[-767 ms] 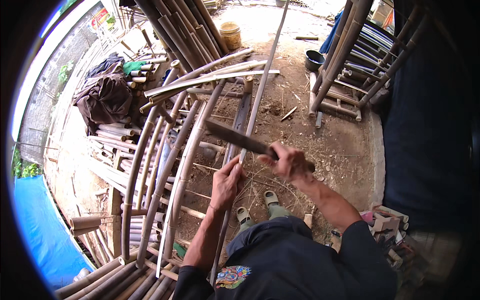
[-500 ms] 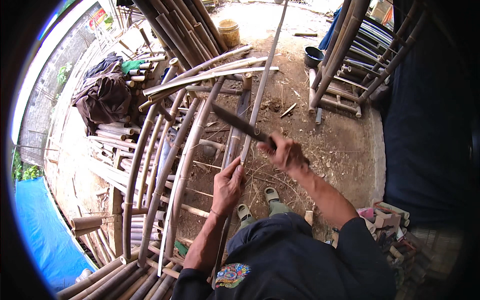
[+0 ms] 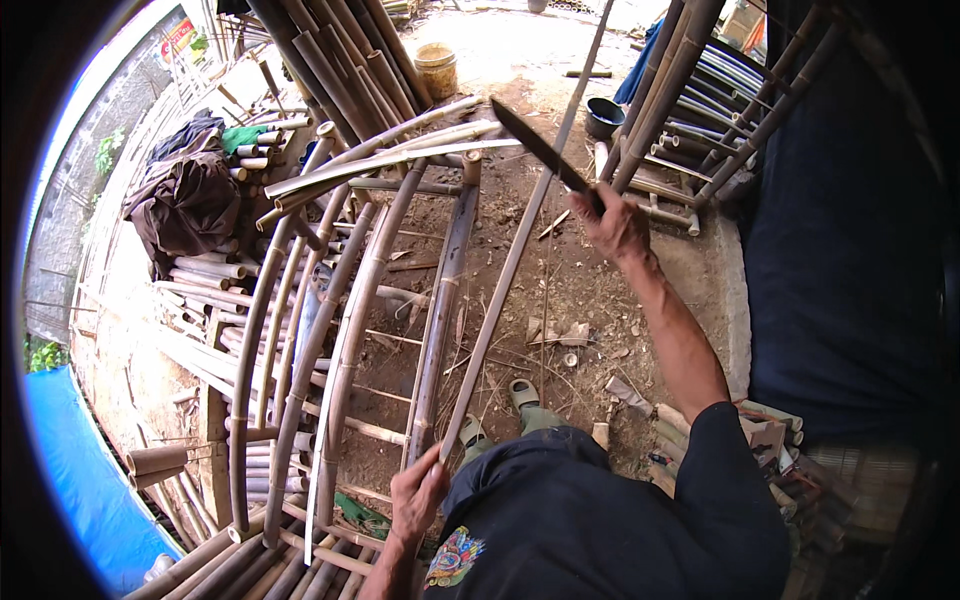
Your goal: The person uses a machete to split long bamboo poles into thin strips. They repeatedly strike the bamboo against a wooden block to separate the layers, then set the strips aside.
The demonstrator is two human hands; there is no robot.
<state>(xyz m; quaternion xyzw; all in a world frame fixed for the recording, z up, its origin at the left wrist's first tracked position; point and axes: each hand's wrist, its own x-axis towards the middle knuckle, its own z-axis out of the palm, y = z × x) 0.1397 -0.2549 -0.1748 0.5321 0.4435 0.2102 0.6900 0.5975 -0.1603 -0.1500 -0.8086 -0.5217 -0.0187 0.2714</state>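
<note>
Brown earthen floor (image 3: 680,315) underfoot in the head view, strewn with pale scraps (image 3: 573,337). Leaning together at upper left, thick brown bamboo poles (image 3: 345,70), likely so as to stay gathered and upright; just beside them, a round yellow bucket (image 3: 436,72). Laid across the far end of a curved brown bamboo frame (image 3: 350,320), pale split bamboo lengths (image 3: 400,155), apparently using it as a rest.

Slanting up from lower middle to the top edge, right of that frame, a long, narrow, flat grey-brown bamboo strip (image 3: 508,258). Pinched near its lower end between thumb and fingers of the left hand (image 3: 415,495), presumably to steady such a length. Curled round the handle of a dark, long-bladed metal knife (image 3: 530,140), right hand (image 3: 612,228) farther out, probably for firm control. Blade angled up and left, overlapping the strip; touching or apart, impossible to say.
</note>
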